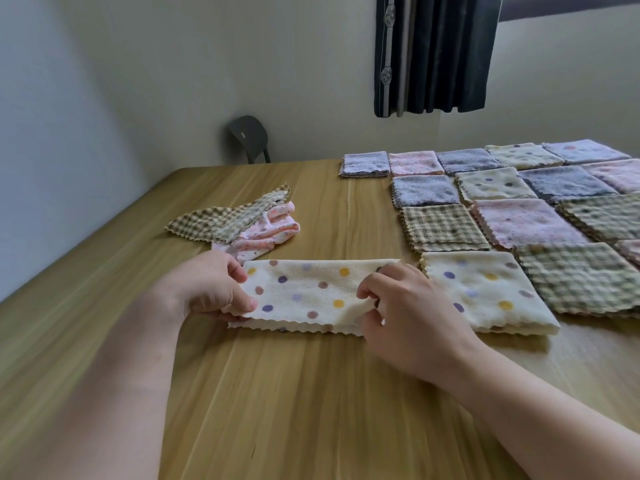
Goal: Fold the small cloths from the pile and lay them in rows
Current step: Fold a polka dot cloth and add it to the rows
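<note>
- Your left hand (211,289) pinches the left end of the cream dotted cloth (304,292), with the thumb on top and the fingers curled under the edge
- Your right hand (408,313) grips the right end of the same cloth, its fingers curled round the upper layer
- That cloth lies on the wooden table (311,393) straight in front of you, folded in half into a long strip; its zigzag edges face you, and the upper layer sits slightly short of the lower one
- Just beside its right end lies a folded dotted square (485,292), the nearest piece of the rows; your right hand hides whether the two touch
- The rows of folded cloths (519,202) cover the right side of the table: grey, pink, cream dotted and checked squares, set edge to edge and running toward the far wall
- The unfolded pile sits beyond your left hand, well apart from the rows: a checked cloth (228,216) lies partly over a crumpled pink cloth (273,230)
- A dark chair (247,136) stands behind the table's far edge, and a dark curtain (436,53) hangs at the upper right
</note>
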A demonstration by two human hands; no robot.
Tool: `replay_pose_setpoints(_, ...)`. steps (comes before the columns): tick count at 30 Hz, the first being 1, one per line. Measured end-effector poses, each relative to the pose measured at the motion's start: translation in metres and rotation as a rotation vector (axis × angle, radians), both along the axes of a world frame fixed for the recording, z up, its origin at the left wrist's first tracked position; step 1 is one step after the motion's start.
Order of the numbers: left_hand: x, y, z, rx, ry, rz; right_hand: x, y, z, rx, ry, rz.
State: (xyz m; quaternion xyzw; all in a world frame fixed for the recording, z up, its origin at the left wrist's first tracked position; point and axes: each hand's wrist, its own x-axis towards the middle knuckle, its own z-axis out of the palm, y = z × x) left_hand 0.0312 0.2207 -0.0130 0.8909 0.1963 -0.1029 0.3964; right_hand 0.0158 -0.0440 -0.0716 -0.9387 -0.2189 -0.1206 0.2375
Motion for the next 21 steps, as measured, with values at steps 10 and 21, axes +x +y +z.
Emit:
replay_pose_setpoints(10,0.002,0.002,-0.002,0.309,0.027,-0.065,-0.004,0.002,0.003,-0.179,-0.086,-0.061)
replay_pose_setpoints(21,-0.002,-0.029,-0.010,0.372,-0.141,-0.717,-0.002,0.007,-0.008,-0.224,-0.194,0.127)
